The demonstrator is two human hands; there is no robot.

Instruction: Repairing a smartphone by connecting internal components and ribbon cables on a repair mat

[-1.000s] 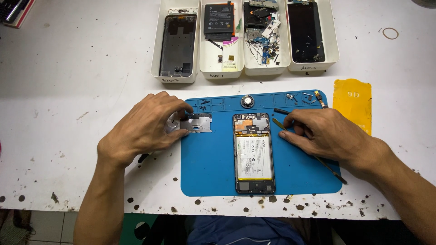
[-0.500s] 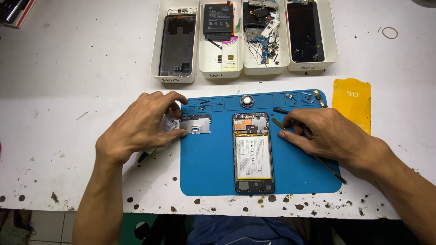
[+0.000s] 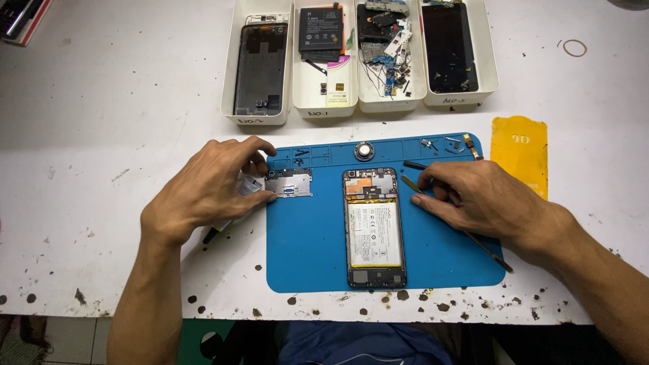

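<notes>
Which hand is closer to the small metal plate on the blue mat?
Left. The left hand touches the metal plate with its fingertips at the plate's left edge. The right hand rests beyond the opened phone, on the mat's right side.

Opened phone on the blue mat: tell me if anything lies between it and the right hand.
Only a thin metal pry tool, lying slanted on the blue mat between the right hand and the opened phone. The hand's fingers rest on it.
</notes>
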